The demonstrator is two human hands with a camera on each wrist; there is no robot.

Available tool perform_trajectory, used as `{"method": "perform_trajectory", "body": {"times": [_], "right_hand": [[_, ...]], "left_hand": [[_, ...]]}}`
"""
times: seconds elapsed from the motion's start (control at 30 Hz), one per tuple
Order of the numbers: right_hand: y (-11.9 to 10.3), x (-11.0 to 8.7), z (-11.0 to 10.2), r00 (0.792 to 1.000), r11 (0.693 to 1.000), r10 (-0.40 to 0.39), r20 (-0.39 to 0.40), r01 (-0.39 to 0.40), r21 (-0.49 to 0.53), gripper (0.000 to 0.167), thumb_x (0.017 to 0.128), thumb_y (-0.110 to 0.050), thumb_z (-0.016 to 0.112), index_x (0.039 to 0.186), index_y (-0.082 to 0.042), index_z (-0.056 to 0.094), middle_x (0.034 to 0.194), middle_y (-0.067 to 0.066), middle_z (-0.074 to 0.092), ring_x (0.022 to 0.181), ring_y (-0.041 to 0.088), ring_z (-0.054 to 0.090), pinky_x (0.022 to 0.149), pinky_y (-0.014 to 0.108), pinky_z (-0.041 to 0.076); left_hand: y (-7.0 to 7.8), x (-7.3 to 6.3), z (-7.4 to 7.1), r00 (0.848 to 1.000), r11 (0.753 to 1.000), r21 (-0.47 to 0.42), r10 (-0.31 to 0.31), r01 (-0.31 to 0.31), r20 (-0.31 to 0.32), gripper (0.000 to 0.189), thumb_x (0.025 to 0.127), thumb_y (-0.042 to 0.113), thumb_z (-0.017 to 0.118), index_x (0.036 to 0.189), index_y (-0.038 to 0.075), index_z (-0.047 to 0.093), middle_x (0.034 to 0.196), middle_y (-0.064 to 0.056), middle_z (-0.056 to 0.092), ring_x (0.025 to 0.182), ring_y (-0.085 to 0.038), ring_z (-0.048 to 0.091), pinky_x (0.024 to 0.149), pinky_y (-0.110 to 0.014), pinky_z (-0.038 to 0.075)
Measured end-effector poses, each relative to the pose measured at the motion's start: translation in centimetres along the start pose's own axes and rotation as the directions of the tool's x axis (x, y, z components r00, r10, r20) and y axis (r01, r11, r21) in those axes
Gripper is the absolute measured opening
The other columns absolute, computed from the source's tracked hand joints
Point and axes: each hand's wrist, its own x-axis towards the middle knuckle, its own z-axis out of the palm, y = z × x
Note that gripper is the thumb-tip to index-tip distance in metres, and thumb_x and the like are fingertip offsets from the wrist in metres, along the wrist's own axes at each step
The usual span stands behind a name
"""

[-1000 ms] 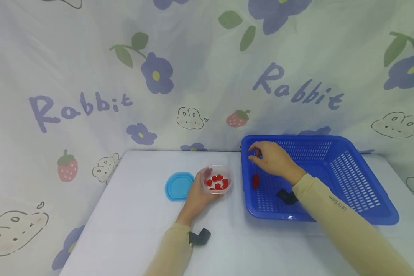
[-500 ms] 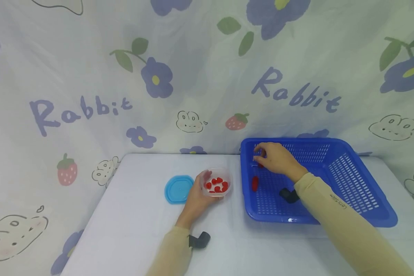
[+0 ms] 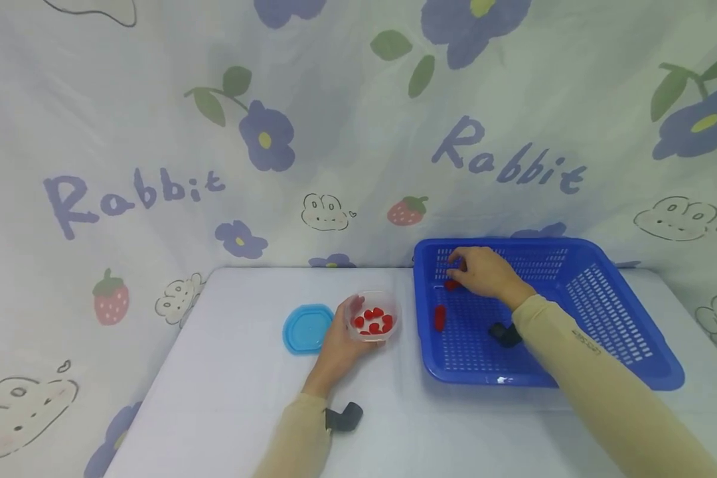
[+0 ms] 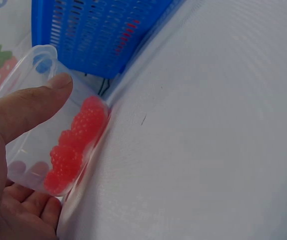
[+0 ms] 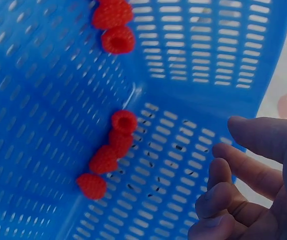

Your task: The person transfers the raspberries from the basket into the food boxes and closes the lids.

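Note:
My left hand (image 3: 338, 348) holds a clear plastic tub (image 3: 372, 317) on the table, thumb on one side and fingers on the other. Red raspberries (image 4: 69, 150) lie along its bottom. Over the far left part of a blue slotted basket (image 3: 472, 380), my right hand (image 3: 484, 271) hangs with loosely bent fingers. Nothing shows between its thumb and fingertips in the right wrist view. More raspberries (image 5: 103, 160) lie in a row on the basket floor beside that hand, and another group of raspberries (image 5: 117, 39) sits against the basket's side.
A light blue lid (image 3: 307, 329) lies flat to the left of the tub. White cloth covers the table (image 3: 227, 398), and a printed curtain (image 3: 334, 133) hangs behind it. The basket's raised walls surround the right hand's area.
My right hand has shifted a little to the right within the basket, uncovering red raspberries near the far left corner. The left hand and tub stay in place.

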Motion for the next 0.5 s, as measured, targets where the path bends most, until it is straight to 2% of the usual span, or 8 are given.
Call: {"method": "perform_trajectory", "body": {"times": [0.23,0.4,0.5], "right_hand": [[0.6,0.2,-0.2,0.999,0.999,0.024,0.045,-0.023,-0.041,0.033,0.095,-0.018,0.066,0.119,0.004,0.067,0.089,0.011,0.072,0.078,0.022,0.066,0.071,0.045,0.055],[1.1,0.0,0.0,0.996,0.995,0.045,0.080,-0.038,-0.090,0.034,0.095,-0.019,0.067,0.120,0.005,0.067,0.103,0.018,0.073,0.085,0.028,0.068,0.081,0.051,0.056],[1.4,-0.2,0.1,0.993,0.990,0.059,0.104,-0.045,-0.132,0.034,0.094,-0.019,0.068,0.118,0.004,0.068,0.111,0.021,0.071,0.095,0.034,0.068,0.087,0.054,0.054]], "left_hand": [[0.1,0.1,0.0,1.000,1.000,0.001,0.007,-0.007,-0.002,0.094,0.077,0.026,0.089,0.154,0.022,0.033,0.152,0.004,0.046,0.142,-0.024,0.039,0.108,-0.051,0.043],[0.0,0.0,-0.1,1.000,1.000,-0.013,0.004,-0.004,-0.004,0.095,0.077,0.027,0.089,0.154,0.022,0.033,0.152,0.004,0.046,0.142,-0.025,0.039,0.108,-0.052,0.043],[-0.1,-0.1,-0.1,1.000,1.000,-0.006,-0.001,0.001,-0.003,0.095,0.077,0.027,0.089,0.154,0.021,0.034,0.152,0.003,0.047,0.142,-0.025,0.040,0.108,-0.053,0.043]]}}
